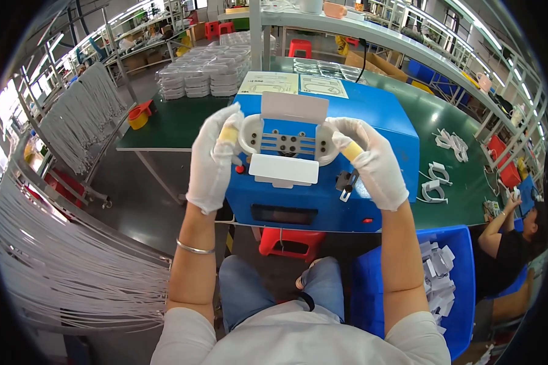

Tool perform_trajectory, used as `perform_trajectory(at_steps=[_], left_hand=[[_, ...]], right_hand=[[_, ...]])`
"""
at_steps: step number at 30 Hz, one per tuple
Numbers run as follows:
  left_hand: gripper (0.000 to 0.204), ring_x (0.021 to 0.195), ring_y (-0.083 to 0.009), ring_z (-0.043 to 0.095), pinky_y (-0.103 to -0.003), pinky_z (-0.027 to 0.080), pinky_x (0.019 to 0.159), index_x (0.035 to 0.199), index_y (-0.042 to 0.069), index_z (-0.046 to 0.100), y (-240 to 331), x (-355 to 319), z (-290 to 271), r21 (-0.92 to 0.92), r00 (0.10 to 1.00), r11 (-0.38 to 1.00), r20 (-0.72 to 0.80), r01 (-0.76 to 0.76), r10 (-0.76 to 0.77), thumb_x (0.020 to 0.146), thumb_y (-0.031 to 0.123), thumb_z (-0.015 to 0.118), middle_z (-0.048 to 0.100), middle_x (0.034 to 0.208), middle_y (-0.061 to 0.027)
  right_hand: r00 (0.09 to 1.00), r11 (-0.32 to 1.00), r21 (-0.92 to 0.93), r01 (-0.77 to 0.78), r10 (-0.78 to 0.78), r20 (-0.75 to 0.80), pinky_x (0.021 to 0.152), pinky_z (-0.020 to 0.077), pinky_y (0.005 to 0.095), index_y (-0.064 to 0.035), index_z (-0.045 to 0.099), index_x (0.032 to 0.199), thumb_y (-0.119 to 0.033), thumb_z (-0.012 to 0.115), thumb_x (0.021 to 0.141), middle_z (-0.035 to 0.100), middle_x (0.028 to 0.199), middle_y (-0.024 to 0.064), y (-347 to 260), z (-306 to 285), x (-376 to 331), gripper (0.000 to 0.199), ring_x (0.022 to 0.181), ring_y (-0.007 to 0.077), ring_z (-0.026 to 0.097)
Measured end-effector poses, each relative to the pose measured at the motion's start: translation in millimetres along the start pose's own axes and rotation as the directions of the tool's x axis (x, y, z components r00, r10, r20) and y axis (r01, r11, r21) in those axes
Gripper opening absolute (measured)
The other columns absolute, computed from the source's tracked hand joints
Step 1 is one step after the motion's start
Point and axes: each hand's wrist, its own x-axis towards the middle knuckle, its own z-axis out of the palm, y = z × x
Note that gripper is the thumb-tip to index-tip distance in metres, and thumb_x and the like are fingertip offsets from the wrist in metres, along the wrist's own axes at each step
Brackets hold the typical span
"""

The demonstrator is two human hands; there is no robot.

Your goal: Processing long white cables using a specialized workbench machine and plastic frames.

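Note:
A white coil of cable (329,155) lies stretched in an oval over a metal fixture (289,145) on top of a blue machine (274,210). My left hand (212,158), in a white glove with yellow tape on the thumb, grips the coil's left end. Around its right end close the fingers of my right hand (374,161), gloved and taped the same way. A white card (295,108) stands up behind the fixture, and a white card flap (284,170) slopes toward me in front. The fingertips are partly hidden behind the coil.
Wrapped cable coils (433,191) lie on the green table (469,207) at right. A blue bin (466,292) below holds folded white cards. Stacked clear trays (204,73) stand far left. White cables (79,243) hang at left. A co-worker (511,243) sits at right.

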Motion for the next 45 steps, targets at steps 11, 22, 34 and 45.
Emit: perform_trajectory(at_steps=[11, 22, 34, 45], left_hand=[[0.026, 0.066, -0.0189, 0.065, -0.028, 0.056, 0.056, 0.108, -0.007, 0.056, -22, -48, 33, -0.296, 0.872, 0.824, 0.249, 0.482, -0.420, 0.093, 0.014, 0.054, 0.066, 0.091, -0.0163], [0.018, 0.078, -0.0114, 0.063, -0.026, 0.053, 0.069, 0.099, 0.004, 0.065, -31, -81, -109, 0.566, 0.823, 0.823, -0.486, 0.040, 0.294, 0.082, -0.001, 0.064, 0.066, 0.095, -0.0074], [0.036, 0.066, -0.0141, 0.062, -0.027, 0.051, 0.068, 0.118, -0.006, 0.055, 49, -68, -307, 0.675, 0.438, 0.628, -0.734, 0.386, 0.519, 0.088, 0.013, 0.063, 0.065, 0.080, -0.0098], [0.021, 0.047, -0.0112, 0.052, -0.021, 0.038, 0.039, 0.092, -0.006, 0.064, 19, -120, -123, -0.374, 0.800, 0.717, 0.143, 0.589, -0.583, 0.088, 0.009, 0.050, 0.059, 0.065, -0.0088]], right_hand=[[0.996, 0.996, -0.050, 0.069, -0.066, 0.051, 0.081, 0.0437, 0.0232, 0.0001, 0.061, 0.102, -0.016, 0.063, 0.089, 0.061, 0.092, 0.0027, -29, 23, 31, 0.021, 0.085, 0.0102, 0.052], [0.801, 0.734, -0.559, 0.386, -0.567, -0.192, 0.095, 0.0420, 0.0321, 0.0013, 0.058, 0.116, 0.001, 0.052, 0.091, 0.061, 0.113, 0.0125, 2, 6, -65, 0.026, 0.106, 0.0211, 0.057], [0.979, 0.973, -0.184, 0.142, -0.111, 0.170, 0.072, 0.0471, 0.0273, 0.0015, 0.063, 0.091, 0.002, 0.059, 0.083, 0.062, 0.086, 0.0106, 62, 76, -143, 0.009, 0.075, 0.0177, 0.059], [0.950, 0.989, 0.081, -0.124, 0.095, 0.297, 0.097, 0.0406, 0.0313, 0.0052, 0.052, 0.124, -0.013, 0.056, 0.090, 0.057, 0.122, 0.0142, 52, 91, -92, 0.038, 0.109, 0.0217, 0.056]])
